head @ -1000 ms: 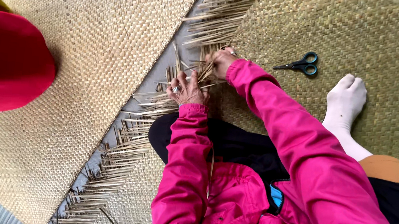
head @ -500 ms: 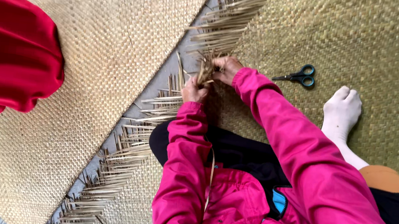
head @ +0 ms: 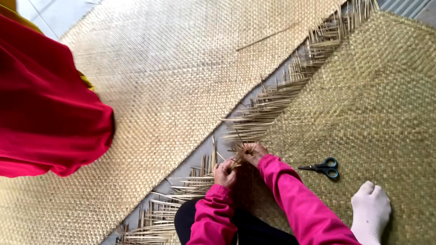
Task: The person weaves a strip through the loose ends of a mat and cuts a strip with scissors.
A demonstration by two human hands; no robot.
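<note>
Straw strands [head: 236,154] pinched between both hands — mat's [head: 391,114] fringe.

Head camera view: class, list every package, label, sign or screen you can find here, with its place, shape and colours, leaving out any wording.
None in view: no package, label, sign or screen shows.
What is there: two woven straw mats, one paler, with loose fringed edges.
Small black-handled scissors on the greener mat.
Both hands at the fringe.

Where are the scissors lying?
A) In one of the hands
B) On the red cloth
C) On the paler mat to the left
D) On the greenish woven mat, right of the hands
D: the scissors lie on the greenish mat, just right of the right hand, untouched.
</note>
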